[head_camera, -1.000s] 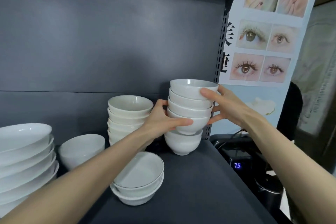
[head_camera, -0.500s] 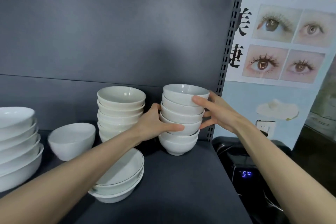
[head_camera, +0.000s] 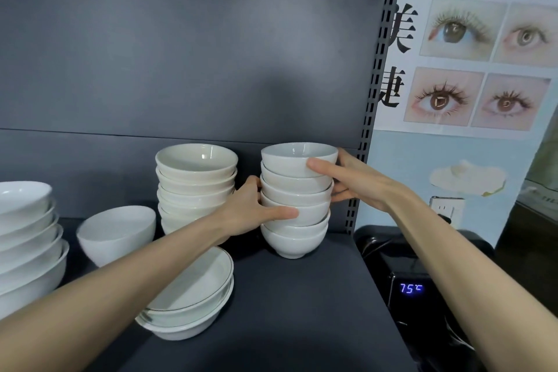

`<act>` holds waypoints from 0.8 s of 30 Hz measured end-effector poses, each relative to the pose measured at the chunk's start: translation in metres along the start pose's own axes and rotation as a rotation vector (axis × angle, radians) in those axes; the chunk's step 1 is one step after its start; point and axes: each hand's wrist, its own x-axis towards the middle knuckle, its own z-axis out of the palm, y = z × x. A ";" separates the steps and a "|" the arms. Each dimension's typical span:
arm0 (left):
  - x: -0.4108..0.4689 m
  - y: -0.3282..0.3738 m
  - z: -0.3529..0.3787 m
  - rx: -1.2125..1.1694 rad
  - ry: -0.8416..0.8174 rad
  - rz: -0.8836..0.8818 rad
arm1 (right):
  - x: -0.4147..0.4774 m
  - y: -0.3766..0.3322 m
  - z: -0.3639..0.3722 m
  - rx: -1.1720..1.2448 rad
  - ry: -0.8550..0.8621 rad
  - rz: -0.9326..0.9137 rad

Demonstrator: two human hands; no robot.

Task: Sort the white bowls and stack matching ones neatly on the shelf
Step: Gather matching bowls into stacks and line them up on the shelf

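A stack of several small white bowls (head_camera: 297,190) stands at the back right of the dark shelf (head_camera: 302,296), resting on a single bowl of the same kind. My left hand (head_camera: 253,211) grips the stack low on its left side, thumb across the front. From the right, my right hand (head_camera: 347,181) grips the upper bowls, its thumb on the top bowl's wall. A second, cream-toned stack of bowls (head_camera: 196,184) stands just to the left, partly hidden by my left wrist.
A single deep white bowl (head_camera: 116,234) sits left of centre. Wide bowls (head_camera: 27,238) are stacked at the far left. Two shallow rimmed bowls (head_camera: 193,302) lie under my left forearm. A black appliance showing 75 (head_camera: 412,288) stands beside the shelf's right edge, under an upright slotted post (head_camera: 367,130).
Both hands have lowered the held bowls onto the single bowl on the shelf, so the stack now stands as one. The camera has shifted slightly.
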 end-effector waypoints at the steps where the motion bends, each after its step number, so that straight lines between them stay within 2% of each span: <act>1: 0.001 0.000 0.000 0.004 -0.007 0.002 | 0.000 0.002 0.000 0.000 0.005 0.006; 12: 0.000 -0.004 0.002 0.033 -0.024 0.025 | -0.006 0.014 0.009 0.109 0.125 0.014; 24: -0.001 -0.009 0.003 -0.029 -0.045 0.048 | -0.007 0.013 0.016 0.182 0.136 0.027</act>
